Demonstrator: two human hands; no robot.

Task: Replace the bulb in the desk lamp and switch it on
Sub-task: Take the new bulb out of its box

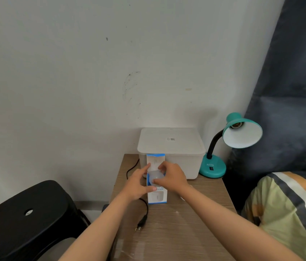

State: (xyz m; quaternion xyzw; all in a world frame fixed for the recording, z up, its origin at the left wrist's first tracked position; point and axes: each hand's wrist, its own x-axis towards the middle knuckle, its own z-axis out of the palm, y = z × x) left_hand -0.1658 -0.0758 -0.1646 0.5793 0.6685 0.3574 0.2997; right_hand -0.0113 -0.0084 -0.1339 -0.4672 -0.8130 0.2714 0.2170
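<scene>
Right hand (pixel 171 177) grips round frosted bulb (pixel 155 178); left hand (pixel 139 185) holds cardboard box (pixel 157 196).

Lamp base: the raised letters "ATN" stand on the round teal base of the gooseneck desk lamp (pixel 212 167), at the far right corner of the wooden tabletop (pixel 186 223), just above a small black switch.
Box lid: a small grey printed mark sits at the middle of the lid of the white plastic storage box (pixel 171 140) at the far edge; too small to read.
Bulb carton: the blue-and-white cardboard bulb carton (pixel 157 196) carries blue lettering beginning "H" beside the fingers, with a smaller line beneath; the rest is hidden or blurred.
</scene>
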